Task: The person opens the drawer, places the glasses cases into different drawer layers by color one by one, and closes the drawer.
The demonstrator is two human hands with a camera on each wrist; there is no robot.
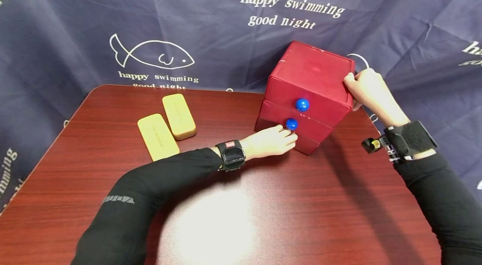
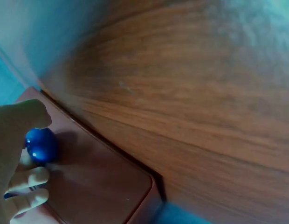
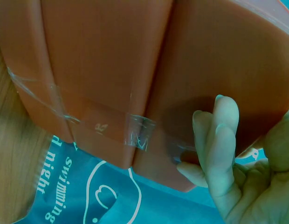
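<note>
A red two-drawer box (image 1: 312, 72) stands at the back right of the table. Each drawer front has a blue ball knob: the upper knob (image 1: 302, 105) is free, and my left hand (image 1: 276, 139) pinches the lower knob (image 1: 291, 124) between thumb and fingers. The left wrist view shows that knob (image 2: 41, 144) against the fingers (image 2: 28, 179), on the lower drawer front (image 2: 98, 182). My right hand (image 1: 363, 87) grips the box's top right corner, thumb on the lid. In the right wrist view its fingers (image 3: 219, 140) press the box's taped side (image 3: 135, 84).
Two tan oblong cases (image 1: 157, 136) (image 1: 178, 115) lie side by side at the table's left middle. The dark wooden table (image 1: 263, 215) ends near the box's right side. A navy printed cloth (image 1: 188, 14) hangs behind.
</note>
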